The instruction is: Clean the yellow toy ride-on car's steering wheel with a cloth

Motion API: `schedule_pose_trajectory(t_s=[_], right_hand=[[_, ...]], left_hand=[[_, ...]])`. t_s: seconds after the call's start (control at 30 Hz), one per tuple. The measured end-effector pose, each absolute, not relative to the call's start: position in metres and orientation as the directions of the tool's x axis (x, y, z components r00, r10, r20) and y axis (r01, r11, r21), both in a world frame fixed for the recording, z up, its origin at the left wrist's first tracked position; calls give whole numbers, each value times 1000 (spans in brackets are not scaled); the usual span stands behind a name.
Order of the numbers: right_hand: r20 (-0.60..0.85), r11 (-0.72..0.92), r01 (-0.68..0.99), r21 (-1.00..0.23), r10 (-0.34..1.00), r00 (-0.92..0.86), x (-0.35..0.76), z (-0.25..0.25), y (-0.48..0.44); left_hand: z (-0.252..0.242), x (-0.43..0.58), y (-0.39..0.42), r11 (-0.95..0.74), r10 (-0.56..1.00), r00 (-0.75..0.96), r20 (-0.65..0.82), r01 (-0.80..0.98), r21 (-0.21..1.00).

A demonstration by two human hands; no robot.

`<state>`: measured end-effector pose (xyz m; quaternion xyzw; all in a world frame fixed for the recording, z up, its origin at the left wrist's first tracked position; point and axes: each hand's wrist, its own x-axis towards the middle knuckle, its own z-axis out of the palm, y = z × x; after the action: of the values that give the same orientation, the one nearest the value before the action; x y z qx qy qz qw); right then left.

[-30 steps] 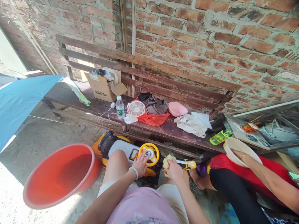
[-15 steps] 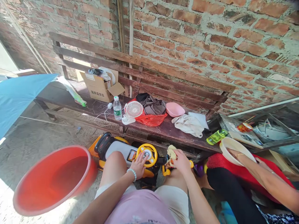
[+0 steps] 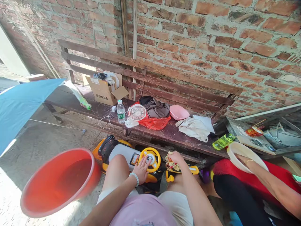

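Observation:
A yellow toy steering wheel [image 3: 159, 159] stands just ahead of my knees, on a ride-on toy car [image 3: 120, 153] with a pale seat and black backrest. Across the wheel's hub lies my left hand [image 3: 140, 171], fingers stretched out. My right hand [image 3: 178, 158] is closed on a crumpled cloth [image 3: 171, 164], pale yellow with reddish-brown patches. The cloth is right of the wheel, above a yellow bar-like part [image 3: 194, 170] of the toy; whether it touches that part is hard to tell.
A large red basin [image 3: 30, 188] stands at left below a blue umbrella [image 3: 35, 100]. The wooden bench [image 3: 162, 133] carries a cardboard box [image 3: 101, 91], water bottle [image 3: 120, 112], fan [image 3: 137, 112] and pink bowl [image 3: 179, 112]. At right, another person's arm [image 3: 265, 177] reaches into a cream basin [image 3: 235, 147].
My right hand has shifted the cloth slightly, and the cloth now sits lower and more bunched beneath it. My left hand stays on the wheel. The whole view has shifted a little.

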<state>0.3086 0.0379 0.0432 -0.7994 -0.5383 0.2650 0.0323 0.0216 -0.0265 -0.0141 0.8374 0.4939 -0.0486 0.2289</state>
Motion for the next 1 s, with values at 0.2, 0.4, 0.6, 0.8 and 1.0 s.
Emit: schedule_pose_trajectory(t_s=[0.2,0.4,0.6,0.8,1.0], right_hand=[[-375,-478,833,-280,853,363,319,36,19],[-262,-444,879,-177,882,392,316,25,-33],[-272,-456,870,-190,875,399,325,17,-91],[-101,-362,853,-377,931,351,326,32,-99],[-121,-124,914,-385,989,83,299,49,-69]], left_hand=[[-9,22,-27,-408,805,511,-301,846,343],[-11,21,-28,-420,813,512,-279,846,328],[-12,23,-28,-415,816,503,-284,853,316],[0,25,-29,-404,804,493,-332,863,303],[6,24,-29,-396,807,485,-338,868,300]])
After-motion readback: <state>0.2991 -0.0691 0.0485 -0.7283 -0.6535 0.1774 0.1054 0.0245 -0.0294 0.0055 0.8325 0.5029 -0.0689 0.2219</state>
